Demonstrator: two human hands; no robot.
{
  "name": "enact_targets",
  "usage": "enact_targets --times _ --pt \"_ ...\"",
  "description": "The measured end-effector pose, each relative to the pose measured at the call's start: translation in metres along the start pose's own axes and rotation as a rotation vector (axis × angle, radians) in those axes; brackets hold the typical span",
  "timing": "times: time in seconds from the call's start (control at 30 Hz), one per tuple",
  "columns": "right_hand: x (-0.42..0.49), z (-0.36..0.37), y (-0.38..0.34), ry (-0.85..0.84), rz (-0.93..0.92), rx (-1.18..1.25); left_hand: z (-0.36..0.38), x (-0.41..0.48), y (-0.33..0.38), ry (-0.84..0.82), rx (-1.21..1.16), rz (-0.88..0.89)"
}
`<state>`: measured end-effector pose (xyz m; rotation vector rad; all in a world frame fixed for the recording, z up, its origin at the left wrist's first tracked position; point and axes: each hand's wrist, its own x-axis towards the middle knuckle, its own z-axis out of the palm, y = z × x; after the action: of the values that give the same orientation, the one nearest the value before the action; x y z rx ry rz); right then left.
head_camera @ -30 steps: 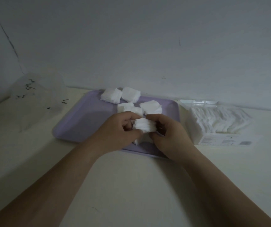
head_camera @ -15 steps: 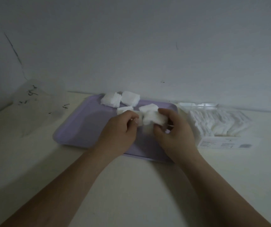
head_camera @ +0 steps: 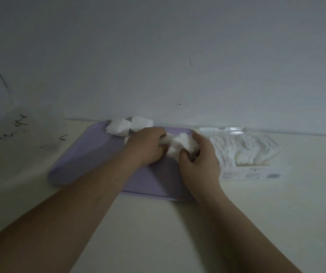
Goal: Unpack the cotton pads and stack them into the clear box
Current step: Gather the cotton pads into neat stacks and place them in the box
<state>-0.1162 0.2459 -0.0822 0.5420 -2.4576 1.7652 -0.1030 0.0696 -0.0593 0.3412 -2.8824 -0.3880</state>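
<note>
Both hands meet over the far right part of a lilac tray. A white bundle of cotton pads sits between them; my left hand grips its left side and my right hand curls round its right side. Two more small stacks of pads lie at the tray's far edge. Right of the tray stands the clear box, holding rows of white pads, with its lid open toward the wall.
A crumpled clear plastic wrapper with dark print lies at the far left of the pale tabletop. A white wall rises directly behind the tray and the box. Bare tabletop stretches in front of the tray.
Both hands have moved away from me and slightly right across the tray with the pad bundle, toward the loose pads and nearer the clear box. The view has tilted up.
</note>
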Motion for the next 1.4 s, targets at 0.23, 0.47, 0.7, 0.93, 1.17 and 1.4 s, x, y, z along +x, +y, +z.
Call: enact_targets --times 0.23,0.47,0.7,0.93,1.17,1.4 --pt "0.0 0.001 0.001 -0.02 -0.024 -0.042 -0.015 -0.04 -0.023 -0.025 -0.075 0.031" --pt "-0.001 0.001 0.0 -0.044 -0.022 -0.053 -0.025 -0.058 -0.039 0.253 -0.216 -0.059" --pt "-0.001 -0.002 -0.004 -0.035 -0.036 0.002 -0.051 -0.081 -0.012 0.268 -0.792 -0.116" --pt "0.002 -0.01 -0.006 -0.257 -0.025 0.111 -0.028 -0.109 -0.019 -0.041 -1.03 -0.133" --pt "0.008 -0.014 0.006 -0.523 -0.014 0.25 -0.009 -0.119 -0.017 0.03 -0.867 -0.103" --pt "0.003 -0.012 0.004 -0.439 -0.095 0.034 -0.007 -0.123 -0.012 0.074 -0.773 -0.058"
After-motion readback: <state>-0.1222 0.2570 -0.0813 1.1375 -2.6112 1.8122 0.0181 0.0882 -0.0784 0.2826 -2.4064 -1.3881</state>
